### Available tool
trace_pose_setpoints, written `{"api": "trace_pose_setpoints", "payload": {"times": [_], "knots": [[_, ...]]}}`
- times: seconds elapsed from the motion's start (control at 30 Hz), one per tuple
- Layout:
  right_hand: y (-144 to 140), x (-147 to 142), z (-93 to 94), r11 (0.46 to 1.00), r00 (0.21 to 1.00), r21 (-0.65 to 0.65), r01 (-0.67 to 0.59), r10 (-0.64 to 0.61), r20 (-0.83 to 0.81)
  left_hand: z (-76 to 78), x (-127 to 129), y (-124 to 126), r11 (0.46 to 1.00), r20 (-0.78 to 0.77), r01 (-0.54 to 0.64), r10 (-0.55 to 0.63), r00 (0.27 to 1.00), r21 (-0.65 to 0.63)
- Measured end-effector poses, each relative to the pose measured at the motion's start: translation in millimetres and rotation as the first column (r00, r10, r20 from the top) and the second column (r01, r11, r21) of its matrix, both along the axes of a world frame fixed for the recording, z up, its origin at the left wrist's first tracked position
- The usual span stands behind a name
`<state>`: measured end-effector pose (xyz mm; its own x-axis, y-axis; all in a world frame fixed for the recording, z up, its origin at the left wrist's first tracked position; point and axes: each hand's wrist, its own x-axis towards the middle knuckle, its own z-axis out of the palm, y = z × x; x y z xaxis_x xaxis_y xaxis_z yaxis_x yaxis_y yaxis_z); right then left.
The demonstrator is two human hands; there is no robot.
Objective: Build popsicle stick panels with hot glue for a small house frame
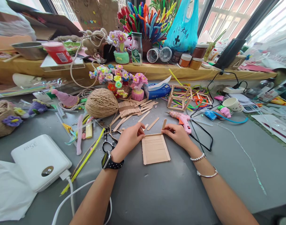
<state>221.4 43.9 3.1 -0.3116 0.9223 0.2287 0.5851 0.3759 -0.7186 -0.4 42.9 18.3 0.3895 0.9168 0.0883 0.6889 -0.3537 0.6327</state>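
A flat panel of wooden craft sticks lies on the grey table in front of me. My left hand presses its fingertips on the panel's top left corner. My right hand pinches the top right end of the stick that runs across the panel's upper edge. One loose stick stands up just behind my right fingers. More loose sticks lie in a pile behind the panel.
A pink glue gun with a black cord lies right of my right hand. Scissors sit by my left wrist. A twine ball, a stick cube frame, a tissue pack, yarn flowers and a white device surround the work spot.
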Motion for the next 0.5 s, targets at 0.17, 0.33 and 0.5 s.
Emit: {"api": "trace_pose_setpoints", "payload": {"times": [0.17,0.33,0.5], "knots": [[-0.3,0.1,0.1,1.0,1.0,0.003,-0.014,0.014,-0.001,-0.3,0.4,0.2,1.0,-0.001,0.0,0.0,1.0,-0.002],[0.0,-0.1,1.0,1.0,1.0,0.005,-0.009,0.009,-0.003,-0.4,0.6,0.3,1.0,-0.001,0.0,0.0,1.0,-0.003],[0.1,-0.1,1.9,1.0,1.0,-0.006,-0.005,0.005,-0.004,-0.6,0.1,0.2,1.0,-0.001,-0.002,0.002,1.0,-0.002]]}}
